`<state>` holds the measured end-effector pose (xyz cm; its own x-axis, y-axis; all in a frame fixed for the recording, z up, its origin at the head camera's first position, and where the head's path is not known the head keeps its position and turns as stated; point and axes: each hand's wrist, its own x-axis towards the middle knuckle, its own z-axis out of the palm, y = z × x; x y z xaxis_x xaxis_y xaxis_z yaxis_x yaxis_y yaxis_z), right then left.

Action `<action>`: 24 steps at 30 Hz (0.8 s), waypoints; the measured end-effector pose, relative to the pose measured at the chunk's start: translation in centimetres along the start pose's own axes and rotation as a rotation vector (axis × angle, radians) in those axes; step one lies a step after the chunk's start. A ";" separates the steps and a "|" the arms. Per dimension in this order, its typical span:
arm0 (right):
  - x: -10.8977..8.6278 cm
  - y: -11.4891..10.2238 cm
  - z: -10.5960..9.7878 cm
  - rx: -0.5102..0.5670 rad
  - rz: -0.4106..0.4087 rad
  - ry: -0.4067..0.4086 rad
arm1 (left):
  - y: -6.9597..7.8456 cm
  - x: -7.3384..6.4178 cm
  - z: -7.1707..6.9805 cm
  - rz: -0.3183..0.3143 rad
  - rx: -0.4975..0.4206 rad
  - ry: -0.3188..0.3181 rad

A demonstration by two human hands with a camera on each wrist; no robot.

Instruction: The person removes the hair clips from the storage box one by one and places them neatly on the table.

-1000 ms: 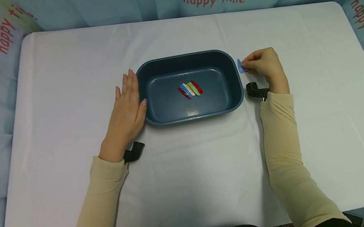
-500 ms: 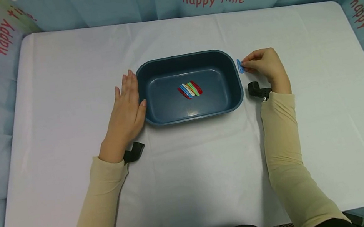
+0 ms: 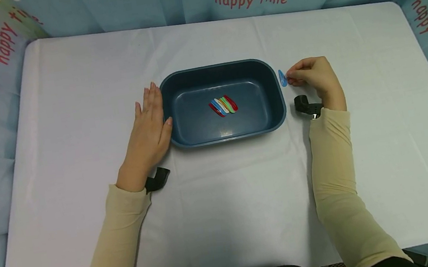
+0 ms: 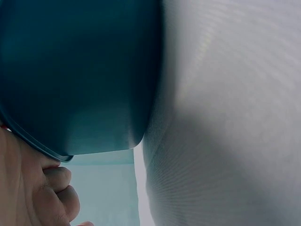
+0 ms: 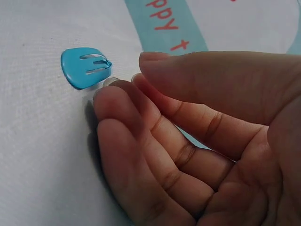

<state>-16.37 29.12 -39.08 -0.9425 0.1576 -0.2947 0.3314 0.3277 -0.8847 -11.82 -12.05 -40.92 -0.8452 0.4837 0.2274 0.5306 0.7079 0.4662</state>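
A blue snap hair clip [image 3: 282, 78] lies on the white cloth just outside the right end of a dark blue plastic basin [image 3: 253, 105]. The fingertips of my right hand [image 3: 314, 76] are close beside this clip. In the right wrist view a small gap shows between the clip [image 5: 84, 68] and my loosely bent fingers [image 5: 115, 106], which hold nothing. Inside the basin, several colourful hair clips [image 3: 224, 105] lie side by side in a row. My left hand [image 3: 144, 136] rests with straight fingers against the basin's left end, its thumb at the rim.
A white cloth [image 3: 225, 214] covers the table under the basin. Blue curtains [image 3: 130, 6] printed with red lettering hang along the back and sides. Each wrist carries a black camera mount [image 3: 158, 178].
The right hand has let go of the blue hair clip and drawn slightly right, away from it. The clip stays on the cloth, and the left hand and basin have not visibly moved.
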 end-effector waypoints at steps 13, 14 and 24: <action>-0.6 -0.9 -0.3 0.170 -0.055 0.033 | -0.1 0.0 0.1 0.026 0.006 0.024; -0.7 -1.1 -0.3 0.198 -0.065 0.032 | -0.1 0.0 0.1 0.027 0.007 0.024; -1.8 -3.2 0.5 0.283 -0.150 -0.013 | -0.1 -0.1 0.1 0.018 0.010 0.018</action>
<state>-15.75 27.32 -35.90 -0.9810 0.1150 -0.1560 0.1651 0.0744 -0.9835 -11.80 -12.12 -41.06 -0.8363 0.4874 0.2511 0.5465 0.7042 0.4533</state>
